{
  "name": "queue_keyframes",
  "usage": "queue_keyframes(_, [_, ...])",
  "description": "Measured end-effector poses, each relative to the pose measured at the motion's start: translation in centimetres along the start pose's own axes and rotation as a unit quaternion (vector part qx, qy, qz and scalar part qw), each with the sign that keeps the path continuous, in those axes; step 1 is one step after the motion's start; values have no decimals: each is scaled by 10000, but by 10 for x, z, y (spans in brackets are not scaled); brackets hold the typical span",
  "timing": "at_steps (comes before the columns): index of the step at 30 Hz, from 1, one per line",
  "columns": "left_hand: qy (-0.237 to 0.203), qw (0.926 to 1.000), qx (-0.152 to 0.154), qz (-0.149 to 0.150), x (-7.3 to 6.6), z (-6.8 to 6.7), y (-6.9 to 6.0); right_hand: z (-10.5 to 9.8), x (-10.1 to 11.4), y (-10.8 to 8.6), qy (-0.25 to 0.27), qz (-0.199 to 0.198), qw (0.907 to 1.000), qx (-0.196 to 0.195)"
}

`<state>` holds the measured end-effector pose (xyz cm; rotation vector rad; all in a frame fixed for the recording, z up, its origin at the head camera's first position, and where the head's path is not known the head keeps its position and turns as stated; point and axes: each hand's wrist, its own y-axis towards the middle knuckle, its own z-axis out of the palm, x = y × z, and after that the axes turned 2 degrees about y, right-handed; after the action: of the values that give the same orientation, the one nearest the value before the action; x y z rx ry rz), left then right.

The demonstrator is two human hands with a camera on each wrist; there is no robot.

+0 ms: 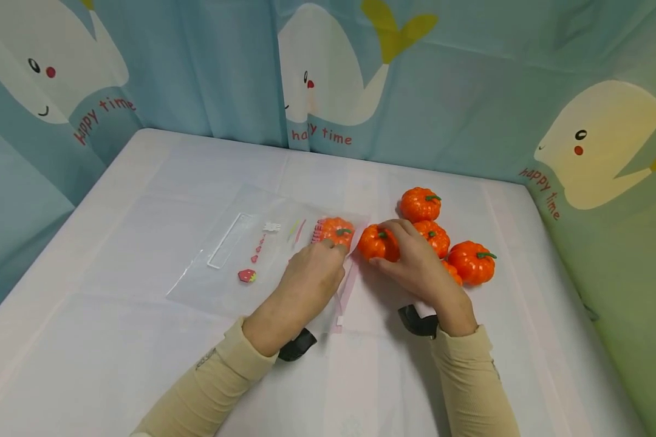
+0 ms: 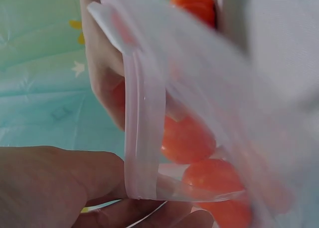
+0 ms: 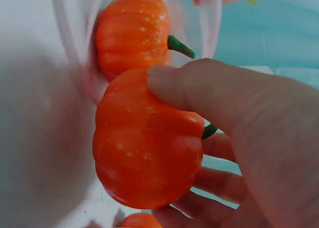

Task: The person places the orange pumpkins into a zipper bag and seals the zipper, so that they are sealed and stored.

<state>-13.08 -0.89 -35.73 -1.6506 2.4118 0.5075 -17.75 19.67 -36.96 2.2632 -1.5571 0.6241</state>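
Note:
A clear zip bag [image 1: 224,243] with a pink seal strip and printed strawberry lies flat on the table. One small orange pumpkin [image 1: 336,230] with a green stem is inside it, near the mouth. My left hand [image 1: 311,273] pinches the bag's edge at the opening; in the left wrist view the seal strip [image 2: 144,123] stands up beside the thumb. My right hand [image 1: 415,261] grips another pumpkin [image 3: 149,143] between thumb and fingers, right at the mouth. In the right wrist view the bagged pumpkin [image 3: 132,33] sits just beyond the held one.
To the right of my right hand several more pumpkins [image 1: 472,263] are clustered, one of them [image 1: 420,204] farther back. A white cloth covers the table [image 1: 115,340]. Behind it hangs a blue-green curtain [image 1: 224,73] printed with whales.

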Motion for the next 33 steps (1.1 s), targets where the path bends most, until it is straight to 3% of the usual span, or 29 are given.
queue_keyframes(5, [-39,10000,-80,-13,0,2,0,9,-2,-1,58,-65,9999,61])
queue_keyframes(12, [73,9997,-217,90,0,8,-2,16,-7,-9,43,-228,9983,530])
queue_keyframes(15, [77,9995,-270,164,-1,9,-3,15,-10,-11,17,-384,9977,564])
queue_keyframes(19, [63,9988,-350,348,-2,8,-3,15,-10,-9,15,-618,9975,351])
queue_keyframes(23, [10,9981,-335,526,-3,7,-3,18,-6,-6,174,-575,9981,136])
queue_keyframes(33, [-194,9964,-47,820,-5,5,-3,33,3,-2,186,-509,9967,-601])
